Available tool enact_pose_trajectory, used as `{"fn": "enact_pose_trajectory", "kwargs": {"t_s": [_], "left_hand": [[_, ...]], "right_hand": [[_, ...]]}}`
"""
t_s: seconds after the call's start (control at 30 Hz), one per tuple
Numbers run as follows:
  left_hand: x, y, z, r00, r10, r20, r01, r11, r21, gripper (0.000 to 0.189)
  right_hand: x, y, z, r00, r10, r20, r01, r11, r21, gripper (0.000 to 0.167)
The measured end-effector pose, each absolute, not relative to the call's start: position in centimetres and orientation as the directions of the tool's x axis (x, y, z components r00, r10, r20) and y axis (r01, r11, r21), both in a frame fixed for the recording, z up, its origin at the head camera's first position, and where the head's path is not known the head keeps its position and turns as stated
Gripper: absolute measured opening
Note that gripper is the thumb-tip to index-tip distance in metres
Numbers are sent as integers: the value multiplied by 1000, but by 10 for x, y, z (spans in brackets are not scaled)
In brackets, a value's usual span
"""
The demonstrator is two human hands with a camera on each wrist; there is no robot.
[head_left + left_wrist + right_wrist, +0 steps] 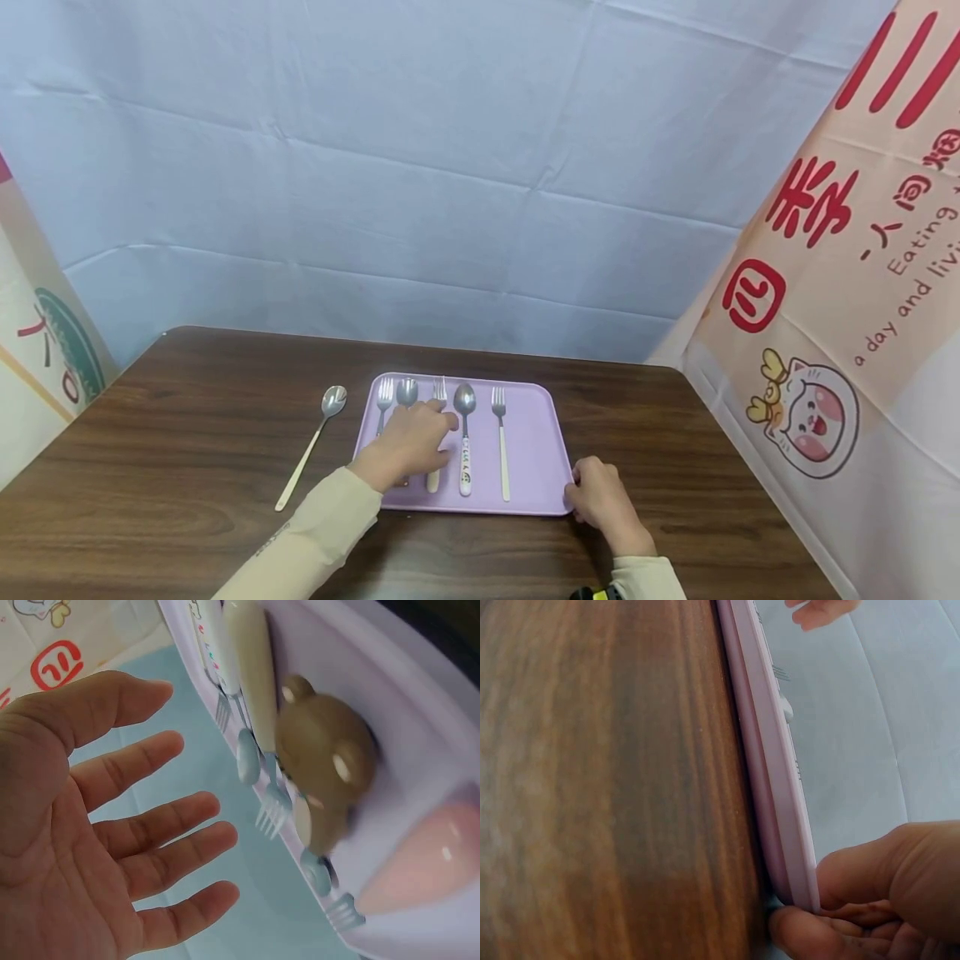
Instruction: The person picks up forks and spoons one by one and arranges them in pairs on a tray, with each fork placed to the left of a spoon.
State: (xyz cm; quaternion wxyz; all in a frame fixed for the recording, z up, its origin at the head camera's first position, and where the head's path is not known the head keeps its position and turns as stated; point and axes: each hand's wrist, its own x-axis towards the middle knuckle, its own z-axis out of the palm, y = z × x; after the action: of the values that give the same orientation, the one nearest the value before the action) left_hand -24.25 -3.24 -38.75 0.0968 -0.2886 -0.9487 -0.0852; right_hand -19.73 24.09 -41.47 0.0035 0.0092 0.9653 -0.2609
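Note:
My left hand (408, 442), fingers spread, hovers over the left half of a lilac tray (536, 450); the left wrist view shows nothing in it. At the tray's near right corner, my right hand (602, 497) pinches the rim between thumb and finger. Handles point toward me in a row: a fork (385, 396), a spoon (407, 392), a cream-handled fork (433, 481), a spoon with a patterned white handle (465, 454) and a slim fork (503, 450). The left hand partly covers the leftmost ones. Below it show a brown bear-shaped handle (322, 750) and a pink handle (435, 862).
A long-handled spoon (311, 446) lies on the dark wooden table (187, 433), left of the tray. A pale blue cloth (420, 208) hangs behind the table. Printed cloth (862, 275) hangs along the right side.

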Motion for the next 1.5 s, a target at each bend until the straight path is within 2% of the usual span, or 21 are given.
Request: {"fn": "enact_pose_trajectory", "kwargs": {"t_s": [0.23,0.53,0.77,1.03,1.17,1.33,1.5], "left_hand": [[-241,-45,-389,-813,527,249,570,807,153,30],[-239,-61,-396,-801,539,259,590,785,192,24],[-236,-74,-395,-823,516,237,559,809,180,27],[-235,-90,-400,-847,467,254,517,836,185,16],[-234,-97,-401,-857,444,262,498,844,198,18],[-234,-106,-402,-859,442,258,493,850,186,25],[-233,-115,-403,-845,450,289,508,844,170,20]], "right_hand": [[-199,241,-416,-1000,12,0,10,864,-503,12],[-198,241,-416,-1000,15,-2,13,863,-506,12],[-198,240,-415,-1000,10,-3,10,860,-510,13],[-198,241,-417,-1000,12,8,6,862,-507,12],[-198,240,-417,-1000,0,10,-5,857,-515,12],[-197,240,-416,-1000,12,-2,11,858,-514,12],[-197,241,-414,-1000,10,-9,14,858,-513,11]]}}
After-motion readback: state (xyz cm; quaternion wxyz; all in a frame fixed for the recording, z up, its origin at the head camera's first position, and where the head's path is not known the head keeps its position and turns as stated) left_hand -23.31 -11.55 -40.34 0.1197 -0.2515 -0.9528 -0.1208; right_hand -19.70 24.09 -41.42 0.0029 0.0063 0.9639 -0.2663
